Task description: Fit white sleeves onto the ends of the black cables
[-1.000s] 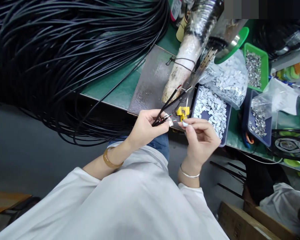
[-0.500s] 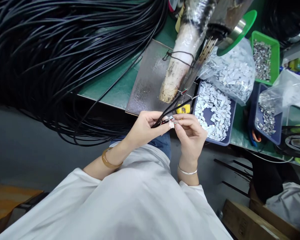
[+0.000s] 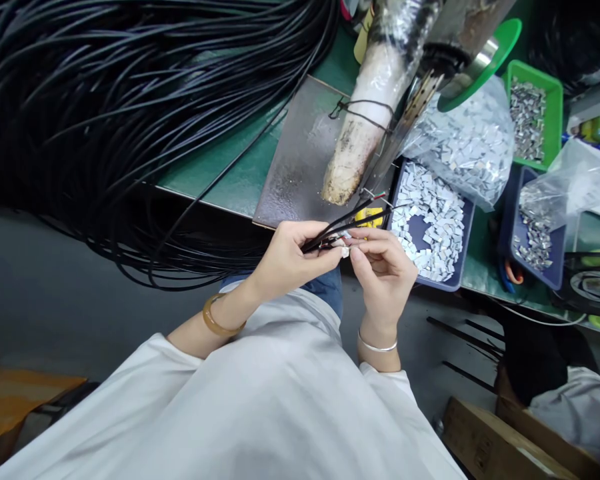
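Black cables (image 3: 347, 218) with stripped ends are gripped in my left hand (image 3: 295, 257), thumb and fingers closed round them. Thin red and white wires (image 3: 343, 241) show between my two hands, and something small and white sits at my left thumb tip. My right hand (image 3: 384, 263) pinches at these wire ends with thumb and forefinger; its other fingers are curled. What exactly lies under the right fingertips is too small to make out. Just beyond the hands is a yellow block (image 3: 369, 217), partly hidden by the cables.
A big bundle of black cables (image 3: 145, 113) covers the left bench. A plastic-wrapped post (image 3: 353, 133) overhangs a metal plate (image 3: 293, 163). To the right stand a blue tray (image 3: 453, 283) of small silvery pieces, a bag (image 3: 465, 143) of similar pieces, a green bin (image 3: 555, 120) and another blue tray (image 3: 555, 267).
The free cable ends beyond my left hand have shifted slightly to the right and spread differently. Both hands keep nearly the same place and grip. The view has moved a little.
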Available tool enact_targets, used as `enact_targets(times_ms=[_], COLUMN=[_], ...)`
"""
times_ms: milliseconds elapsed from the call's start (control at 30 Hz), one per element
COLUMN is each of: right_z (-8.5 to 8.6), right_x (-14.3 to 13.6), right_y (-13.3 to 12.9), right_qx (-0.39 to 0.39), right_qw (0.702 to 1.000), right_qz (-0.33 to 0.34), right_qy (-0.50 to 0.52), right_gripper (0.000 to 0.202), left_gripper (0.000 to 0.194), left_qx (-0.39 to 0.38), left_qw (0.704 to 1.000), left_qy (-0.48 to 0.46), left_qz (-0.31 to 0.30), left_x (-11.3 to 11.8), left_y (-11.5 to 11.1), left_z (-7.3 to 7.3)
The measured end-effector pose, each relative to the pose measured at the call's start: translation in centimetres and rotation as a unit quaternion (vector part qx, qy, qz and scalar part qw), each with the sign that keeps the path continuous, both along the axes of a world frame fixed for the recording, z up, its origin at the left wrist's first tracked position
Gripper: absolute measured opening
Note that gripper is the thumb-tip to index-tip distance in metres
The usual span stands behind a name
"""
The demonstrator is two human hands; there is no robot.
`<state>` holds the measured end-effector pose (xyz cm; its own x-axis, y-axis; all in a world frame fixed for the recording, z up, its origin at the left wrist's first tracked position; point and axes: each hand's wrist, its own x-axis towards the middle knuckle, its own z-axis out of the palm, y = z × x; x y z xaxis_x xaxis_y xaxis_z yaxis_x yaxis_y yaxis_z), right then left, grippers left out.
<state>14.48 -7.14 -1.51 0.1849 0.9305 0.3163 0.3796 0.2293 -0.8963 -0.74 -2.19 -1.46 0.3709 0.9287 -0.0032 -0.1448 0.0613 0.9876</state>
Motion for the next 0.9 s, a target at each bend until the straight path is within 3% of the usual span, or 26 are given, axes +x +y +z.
enact_targets(times_ms=[233,400,500,633,733,900], right_z=[-0.1,-0.5,-0.9,-0.9,-0.9,-1.4], right_x=[-0.4,-0.5,-0.6,-0.4,-0.2,0.0], right_y=[-0.1,-0.3,-0.1,0.4,0.6,0.9], right_qx=[0.148,0.211,0.203,0.118,0.129,0.202], right_qw=[0.974,0.953,0.961,0.989,0.984,0.951], right_qz=[-0.089,-0.081,-0.078,-0.071,-0.059,-0.063], right_qy=[-0.145,-0.204,-0.173,-0.059,-0.105,-0.227], right_gripper=[0.018,0.02,0.019,0.011,0.01,0.02], left_gripper=[0.018,0.011,0.011,0.012,0.014,0.021], left_qx=[-0.011,-0.019,-0.029,-0.025,-0.023,-0.003], left_qw=[1.0,0.999,0.998,0.998,0.998,0.996], left_qy=[-0.007,-0.012,-0.01,-0.015,-0.021,0.005], left_qz=[0.021,0.035,0.062,0.057,0.051,0.086], left_x=[0.0,0.1,0.1,0.1,0.1,0.6], left_y=[0.1,0.5,0.7,0.8,0.8,0.9], left_z=[0.0,0.2,0.2,0.0,-0.1,0.1])
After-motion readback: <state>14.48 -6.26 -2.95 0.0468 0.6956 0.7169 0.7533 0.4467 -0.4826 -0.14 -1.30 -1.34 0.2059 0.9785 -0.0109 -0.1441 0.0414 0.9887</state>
